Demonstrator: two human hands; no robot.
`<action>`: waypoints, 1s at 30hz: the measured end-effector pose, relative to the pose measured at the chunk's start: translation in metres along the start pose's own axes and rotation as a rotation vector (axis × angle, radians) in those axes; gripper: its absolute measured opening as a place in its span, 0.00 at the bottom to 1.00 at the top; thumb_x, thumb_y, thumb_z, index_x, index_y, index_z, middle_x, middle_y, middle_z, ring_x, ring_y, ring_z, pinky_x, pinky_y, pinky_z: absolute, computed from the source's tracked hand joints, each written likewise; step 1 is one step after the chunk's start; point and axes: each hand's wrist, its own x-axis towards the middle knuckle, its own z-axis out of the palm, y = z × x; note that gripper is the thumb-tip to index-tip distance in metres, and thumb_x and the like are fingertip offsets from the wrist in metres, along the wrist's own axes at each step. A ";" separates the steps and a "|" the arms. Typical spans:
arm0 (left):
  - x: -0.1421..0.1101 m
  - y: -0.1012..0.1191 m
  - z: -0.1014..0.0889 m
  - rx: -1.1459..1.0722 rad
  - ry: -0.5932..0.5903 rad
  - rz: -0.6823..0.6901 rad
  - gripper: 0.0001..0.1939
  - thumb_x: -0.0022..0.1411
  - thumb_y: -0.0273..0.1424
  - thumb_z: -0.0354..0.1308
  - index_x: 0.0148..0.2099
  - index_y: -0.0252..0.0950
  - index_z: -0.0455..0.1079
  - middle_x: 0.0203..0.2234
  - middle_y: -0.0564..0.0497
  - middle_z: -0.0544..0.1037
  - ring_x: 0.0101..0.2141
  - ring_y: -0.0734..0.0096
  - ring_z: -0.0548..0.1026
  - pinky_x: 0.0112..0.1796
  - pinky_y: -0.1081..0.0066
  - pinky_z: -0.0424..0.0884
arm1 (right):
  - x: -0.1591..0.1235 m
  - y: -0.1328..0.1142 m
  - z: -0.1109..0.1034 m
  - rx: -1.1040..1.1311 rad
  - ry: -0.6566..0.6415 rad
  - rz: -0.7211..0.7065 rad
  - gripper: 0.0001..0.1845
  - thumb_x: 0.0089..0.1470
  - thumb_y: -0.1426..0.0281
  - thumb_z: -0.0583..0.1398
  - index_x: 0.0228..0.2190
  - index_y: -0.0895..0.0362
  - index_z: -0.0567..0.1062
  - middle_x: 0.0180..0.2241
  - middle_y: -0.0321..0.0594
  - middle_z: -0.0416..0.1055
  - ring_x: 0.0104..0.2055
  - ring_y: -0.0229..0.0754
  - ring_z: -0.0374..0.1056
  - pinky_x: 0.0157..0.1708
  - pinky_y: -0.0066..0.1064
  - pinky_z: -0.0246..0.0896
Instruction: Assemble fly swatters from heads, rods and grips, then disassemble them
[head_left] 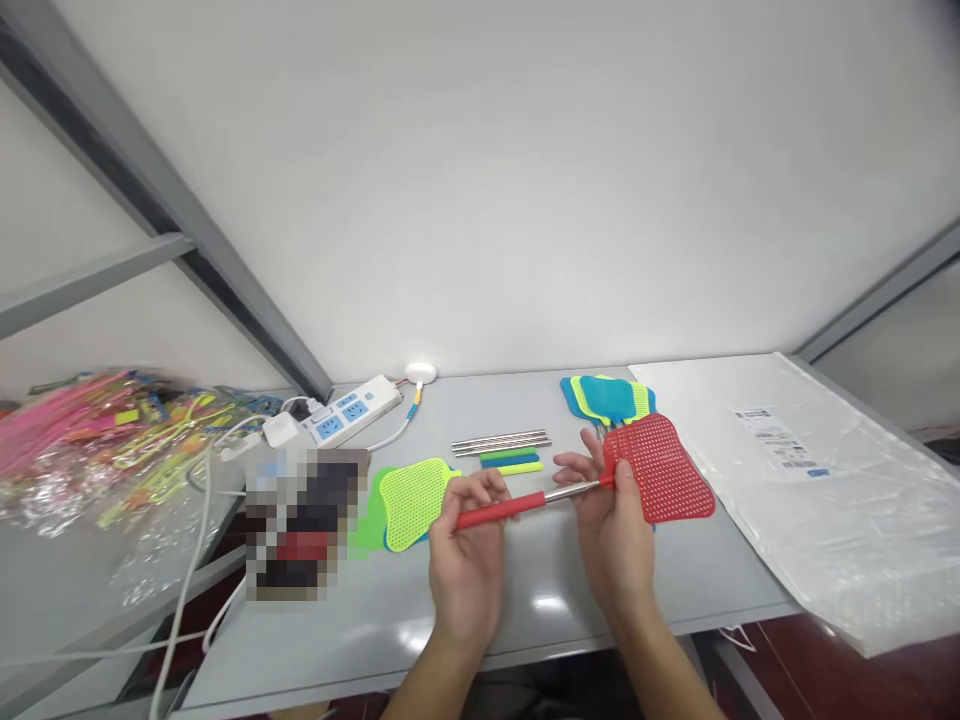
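A red fly swatter with a metal telescopic rod and red handle is held slantwise above the table. My left hand is closed around the handle. My right hand grips the neck by the mesh head, thumb on top, its other fingers partly spread. Just beyond my left hand, several thin metal rods lie side by side. Nearer me than the rods are a green, a blue and a yellow handle sleeve. Left of my left hand, a yellow swatter head overlaps green and blue ones.
Blue and yellow swatter heads are piled at the back right. A white plastic-wrapped package covers the right side. A power strip, cables and a pixelated patch are at left. Colourful bagged items lie beyond the frame post.
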 end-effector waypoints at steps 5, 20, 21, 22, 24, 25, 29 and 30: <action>-0.007 -0.018 -0.004 0.735 -0.334 -0.337 0.18 0.69 0.44 0.47 0.34 0.37 0.65 0.22 0.57 0.61 0.25 0.74 0.58 0.28 0.73 0.55 | 0.035 -0.034 -0.048 -0.214 -0.017 0.003 0.25 0.61 0.51 0.52 0.46 0.54 0.77 0.28 0.36 0.71 0.37 0.40 0.67 0.43 0.31 0.60; 0.025 -0.107 0.082 1.236 -0.529 -0.177 0.19 0.69 0.42 0.44 0.27 0.39 0.54 0.16 0.59 0.63 0.19 0.74 0.60 0.24 0.73 0.52 | 0.051 -0.054 -0.103 -0.944 -0.141 -0.161 0.20 0.62 0.56 0.52 0.42 0.55 0.76 0.38 0.42 0.77 0.35 0.43 0.70 0.34 0.31 0.63; 0.028 -0.110 0.084 1.345 -0.543 -0.120 0.19 0.69 0.41 0.43 0.27 0.39 0.55 0.16 0.58 0.65 0.19 0.74 0.61 0.24 0.72 0.52 | 0.053 -0.055 -0.105 -0.972 -0.132 -0.167 0.20 0.62 0.56 0.52 0.41 0.55 0.77 0.36 0.41 0.77 0.33 0.43 0.70 0.32 0.31 0.62; 0.030 -0.113 0.086 1.464 -0.553 -0.063 0.18 0.69 0.40 0.43 0.27 0.39 0.56 0.16 0.57 0.66 0.19 0.73 0.62 0.24 0.71 0.51 | 0.055 -0.056 -0.108 -1.000 -0.114 -0.173 0.20 0.62 0.56 0.52 0.39 0.54 0.77 0.35 0.41 0.77 0.33 0.43 0.70 0.32 0.31 0.61; 0.034 -0.119 0.090 1.686 -0.570 0.027 0.17 0.68 0.38 0.43 0.27 0.39 0.60 0.18 0.56 0.70 0.21 0.70 0.66 0.25 0.70 0.50 | 0.061 -0.057 -0.113 -1.044 -0.060 -0.190 0.19 0.62 0.56 0.52 0.37 0.54 0.77 0.34 0.41 0.77 0.33 0.44 0.70 0.32 0.31 0.60; 0.036 -0.121 0.092 1.772 -0.577 0.054 0.16 0.67 0.37 0.43 0.28 0.39 0.62 0.18 0.55 0.71 0.22 0.69 0.68 0.25 0.69 0.50 | 0.064 -0.057 -0.116 -1.061 -0.035 -0.200 0.19 0.62 0.56 0.52 0.36 0.54 0.77 0.34 0.41 0.77 0.34 0.45 0.70 0.32 0.32 0.60; 0.044 -0.130 0.096 1.917 -0.584 0.068 0.16 0.65 0.36 0.45 0.27 0.39 0.67 0.20 0.51 0.75 0.24 0.63 0.72 0.26 0.68 0.50 | 0.072 -0.048 -0.129 -1.130 0.020 -0.246 0.18 0.62 0.57 0.52 0.32 0.54 0.76 0.32 0.41 0.76 0.36 0.46 0.69 0.35 0.33 0.59; 0.045 -0.131 0.096 1.933 -0.584 0.069 0.16 0.64 0.36 0.46 0.27 0.38 0.68 0.20 0.50 0.75 0.24 0.62 0.73 0.26 0.68 0.51 | 0.074 -0.046 -0.131 -1.136 0.023 -0.252 0.18 0.62 0.57 0.52 0.32 0.54 0.76 0.32 0.40 0.76 0.36 0.46 0.69 0.35 0.34 0.58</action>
